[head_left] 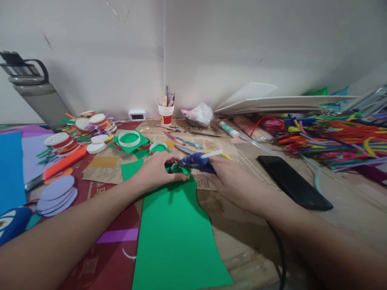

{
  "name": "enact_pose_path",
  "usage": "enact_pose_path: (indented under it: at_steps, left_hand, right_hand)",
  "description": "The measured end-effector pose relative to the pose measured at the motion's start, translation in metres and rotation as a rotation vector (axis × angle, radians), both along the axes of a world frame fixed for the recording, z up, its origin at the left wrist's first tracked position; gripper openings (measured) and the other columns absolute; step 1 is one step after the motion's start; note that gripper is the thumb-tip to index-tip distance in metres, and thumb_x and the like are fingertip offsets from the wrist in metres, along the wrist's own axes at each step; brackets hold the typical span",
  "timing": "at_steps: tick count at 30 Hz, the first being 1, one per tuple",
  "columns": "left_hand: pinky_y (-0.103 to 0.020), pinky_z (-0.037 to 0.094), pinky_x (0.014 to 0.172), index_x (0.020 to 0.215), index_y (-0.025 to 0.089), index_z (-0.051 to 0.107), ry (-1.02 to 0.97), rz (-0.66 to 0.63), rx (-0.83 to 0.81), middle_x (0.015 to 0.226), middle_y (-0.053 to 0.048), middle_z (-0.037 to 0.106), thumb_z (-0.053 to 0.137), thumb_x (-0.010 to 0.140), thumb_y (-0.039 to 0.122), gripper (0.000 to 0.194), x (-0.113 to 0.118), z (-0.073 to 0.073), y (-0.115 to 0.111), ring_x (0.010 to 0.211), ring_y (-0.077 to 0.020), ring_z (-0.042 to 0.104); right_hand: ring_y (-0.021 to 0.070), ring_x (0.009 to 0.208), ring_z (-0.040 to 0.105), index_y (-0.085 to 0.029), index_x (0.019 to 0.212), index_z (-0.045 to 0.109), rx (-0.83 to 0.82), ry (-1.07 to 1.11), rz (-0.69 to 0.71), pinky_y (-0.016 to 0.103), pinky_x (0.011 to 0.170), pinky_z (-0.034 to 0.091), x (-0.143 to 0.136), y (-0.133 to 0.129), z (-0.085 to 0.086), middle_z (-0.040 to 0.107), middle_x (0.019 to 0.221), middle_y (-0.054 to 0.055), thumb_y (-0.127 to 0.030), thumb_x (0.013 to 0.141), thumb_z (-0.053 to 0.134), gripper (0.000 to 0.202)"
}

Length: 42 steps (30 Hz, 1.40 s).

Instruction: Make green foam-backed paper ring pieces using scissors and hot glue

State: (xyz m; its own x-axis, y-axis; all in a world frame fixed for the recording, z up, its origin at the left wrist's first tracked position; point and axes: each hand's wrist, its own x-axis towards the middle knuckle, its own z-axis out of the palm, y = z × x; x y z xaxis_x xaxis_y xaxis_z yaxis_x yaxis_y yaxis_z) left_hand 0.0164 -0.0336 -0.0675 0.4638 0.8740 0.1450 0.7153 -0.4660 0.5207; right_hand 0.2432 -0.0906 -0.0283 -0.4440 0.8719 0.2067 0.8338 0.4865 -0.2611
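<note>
My right hand (225, 171) is wrapped round a blue hot glue gun (198, 162) with a white glue stick poking out of its back. The gun's nozzle points left and reaches a small paper ring (188, 176) that stands on a long sheet of green paper (178, 229). My left hand (159, 167) holds this ring from its left side, thumb in front and fingers behind. Green shows inside the ring. Just behind lie two similar rings, a larger one (129, 139) and a smaller one (158, 148), both with white rims and green paper.
An orange utility knife (65, 163) and lilac paper discs (57, 193) lie at the left. A grey bottle (36, 88) stands behind them. A paper cup of pens (166, 114) is at the back. At the right are a black phone (294, 183) and colourful pipe cleaners (332, 135).
</note>
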Motion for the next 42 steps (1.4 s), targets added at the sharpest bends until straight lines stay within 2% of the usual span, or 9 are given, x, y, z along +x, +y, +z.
enact_pose_path:
  at_steps: [6,18,25,30,37,42]
  left_hand:
    - [-0.040,0.046,0.086,0.104,0.025,0.070,0.004,-0.016,0.000,0.106,-0.007,0.065,0.068,0.067,0.065,0.054,0.0001,0.0003,0.0000,0.101,-0.0272,0.058]
    - [-0.038,0.047,0.082,0.101,0.024,0.071,-0.003,0.005,-0.033,0.105,-0.008,0.065,0.073,0.065,0.061,0.051,0.0021,0.0053,-0.0022,0.099,-0.0280,0.058]
    - [-0.038,0.047,0.083,0.101,0.025,0.071,-0.014,0.003,-0.027,0.104,-0.006,0.065,0.072,0.066,0.059,0.048,0.0019,0.0046,-0.0028,0.100,-0.0269,0.058]
    - [-0.039,0.046,0.085,0.101,0.025,0.070,-0.007,-0.004,-0.015,0.104,-0.006,0.064,0.071,0.067,0.061,0.049,0.0015,0.0034,-0.0021,0.101,-0.0267,0.057]
    - [-0.039,0.045,0.084,0.103,0.025,0.070,0.010,-0.014,-0.014,0.103,-0.007,0.062,0.069,0.067,0.065,0.054,0.0010,0.0019,-0.0002,0.102,-0.0269,0.056]
    - [-0.038,0.046,0.083,0.104,0.024,0.070,0.005,-0.008,-0.023,0.102,-0.007,0.063,0.070,0.066,0.065,0.056,0.0007,0.0035,-0.0010,0.099,-0.0267,0.057]
  right_hand:
    - [0.0230,0.088,0.064,-0.013,0.102,0.061,0.017,-0.074,-0.032,0.029,0.073,0.045,0.0011,-0.0022,0.0042,0.071,0.098,0.013,-0.007,0.085,0.048,0.022]
    - [0.0218,0.085,0.065,-0.016,0.098,0.062,0.029,-0.018,0.002,0.028,0.071,0.046,-0.0029,-0.0024,0.0024,0.070,0.093,0.010,-0.015,0.090,0.049,0.016]
    - [0.0232,0.090,0.065,-0.014,0.102,0.061,0.052,-0.105,-0.021,0.031,0.075,0.047,0.0005,-0.0049,0.0070,0.071,0.100,0.012,-0.010,0.088,0.048,0.020]
    - [0.0241,0.090,0.066,-0.014,0.108,0.061,0.047,-0.123,-0.015,0.032,0.075,0.048,0.0057,-0.0048,0.0043,0.071,0.100,0.013,-0.012,0.089,0.046,0.024]
    - [0.0227,0.086,0.065,-0.013,0.107,0.061,-0.011,-0.040,-0.076,0.028,0.071,0.045,-0.0006,-0.0055,0.0072,0.071,0.095,0.012,-0.014,0.090,0.048,0.021]
    - [0.0219,0.086,0.065,-0.015,0.105,0.060,-0.004,0.060,-0.077,0.027,0.069,0.044,-0.0024,-0.0020,-0.0019,0.071,0.097,0.012,-0.018,0.090,0.051,0.018]
